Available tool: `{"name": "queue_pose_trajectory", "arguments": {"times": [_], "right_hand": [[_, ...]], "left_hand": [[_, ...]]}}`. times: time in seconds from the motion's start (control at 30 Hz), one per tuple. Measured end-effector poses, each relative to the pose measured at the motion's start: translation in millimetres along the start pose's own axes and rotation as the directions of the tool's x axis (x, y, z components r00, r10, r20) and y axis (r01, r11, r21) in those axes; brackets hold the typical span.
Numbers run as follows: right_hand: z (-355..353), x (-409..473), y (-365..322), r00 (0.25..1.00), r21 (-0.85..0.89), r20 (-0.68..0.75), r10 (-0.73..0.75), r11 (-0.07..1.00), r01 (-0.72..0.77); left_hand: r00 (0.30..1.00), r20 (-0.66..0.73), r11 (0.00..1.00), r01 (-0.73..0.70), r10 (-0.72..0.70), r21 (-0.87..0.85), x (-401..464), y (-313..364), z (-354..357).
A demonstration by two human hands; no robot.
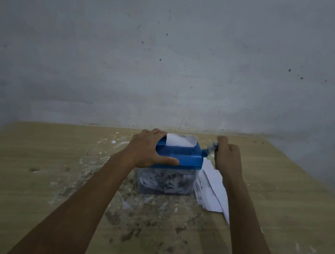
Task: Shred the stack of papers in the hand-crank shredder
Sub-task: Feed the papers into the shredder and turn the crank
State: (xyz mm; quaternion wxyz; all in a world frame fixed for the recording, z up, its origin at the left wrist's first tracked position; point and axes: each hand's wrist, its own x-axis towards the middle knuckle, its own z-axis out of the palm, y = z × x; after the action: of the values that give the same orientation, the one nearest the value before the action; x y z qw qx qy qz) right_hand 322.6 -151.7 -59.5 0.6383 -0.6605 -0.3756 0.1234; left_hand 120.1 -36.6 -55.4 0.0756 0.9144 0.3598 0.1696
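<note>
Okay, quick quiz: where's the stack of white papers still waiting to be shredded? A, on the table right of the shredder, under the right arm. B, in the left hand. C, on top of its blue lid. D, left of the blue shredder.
A: the stack of white papers lies on the wooden table right of the blue hand-crank shredder, beneath the right hand.

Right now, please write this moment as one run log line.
left hand: grips shredder | right hand: grips crank | sheet: in slot | stack: beside
</note>
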Motion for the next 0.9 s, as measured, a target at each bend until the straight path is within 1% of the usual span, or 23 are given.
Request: {"name": "queue_pose_trajectory", "arguments": {"times": [0.1, 0.27, 0.37, 0.43, 0.53, 0.57, 0.6, 0.63, 0.67, 0.7, 0.73, 0.8, 0.83, 0.87, 0.9], "right_hand": [[5, 21, -10, 0.999, -0.068, 0.014, -0.043, 0.997, 0.043], [21, 44, -14, 0.998, -0.131, 0.053, -0.016, 0.991, 0.023], [28, 52, -7, 0.996, -0.107, 0.089, 0.031, 0.994, -0.021], [29, 56, -4, 0.992, -0.125, 0.114, 0.051, 0.991, -0.036], [33, 61, 7, 0.98, -0.223, 0.132, 0.148, 0.968, -0.116], [35, 63, 16, 0.968, -0.246, 0.158, 0.193, 0.958, -0.15], [38, 60, 21, 0.946, -0.298, 0.192, 0.262, 0.934, -0.198], [38, 57, 30, 0.923, -0.367, 0.23, 0.308, 0.906, -0.211], [36, 52, 35, 0.908, -0.444, 0.254, 0.332, 0.875, -0.195], [34, 49, 44, 0.914, -0.52, 0.261, 0.31, 0.843, -0.138], [30, 42, 50, 0.909, -0.577, 0.248, 0.335, 0.805, -0.139], [23, 33, 59, 0.911, -0.6, 0.243, 0.334, 0.789, -0.129], [19, 30, 67, 0.914, -0.628, 0.271, 0.302, 0.775, -0.07], [15, 23, 69, 0.917, -0.619, 0.293, 0.271, 0.785, -0.034], [12, 19, 77, 0.92, -0.644, 0.338, 0.197, 0.762, 0.073]], "left_hand": [[1.0, 0.002, 1.0, -0.007, 0.007, -0.023, 1, -3, 2], [1.0, -0.014, 0.998, -0.012, 0.011, -0.057, 1, -5, 2], [1.0, -0.024, 0.998, -0.012, 0.01, -0.069, 0, -5, 4], [0.999, -0.032, 0.997, -0.014, 0.012, -0.075, -1, -4, 4], [0.999, -0.043, 0.996, -0.023, 0.02, -0.083, -2, -3, 2], [0.999, -0.045, 0.996, -0.022, 0.018, -0.089, -3, -3, 1], [0.999, -0.047, 0.995, -0.017, 0.012, -0.094, -3, -4, 1], [0.999, -0.046, 0.995, -0.013, 0.009, -0.101, -4, -3, 1], [0.999, -0.047, 0.994, -0.011, 0.006, -0.105, -5, -3, 2], [0.999, -0.045, 0.994, -0.01, 0.005, -0.104, -4, -2, 2], [0.999, -0.043, 0.995, -0.008, 0.004, -0.102, -5, -1, 4], [0.999, -0.05, 0.996, -0.003, -0.001, -0.089, -4, 0, 3], [0.998, -0.055, 0.996, 0.0, -0.004, -0.086, -4, 0, 2], [0.998, -0.056, 0.997, 0.001, -0.006, -0.082, -4, 0, 2], [0.999, -0.054, 0.997, 0.003, -0.008, -0.079, -3, 1, 2]]}}
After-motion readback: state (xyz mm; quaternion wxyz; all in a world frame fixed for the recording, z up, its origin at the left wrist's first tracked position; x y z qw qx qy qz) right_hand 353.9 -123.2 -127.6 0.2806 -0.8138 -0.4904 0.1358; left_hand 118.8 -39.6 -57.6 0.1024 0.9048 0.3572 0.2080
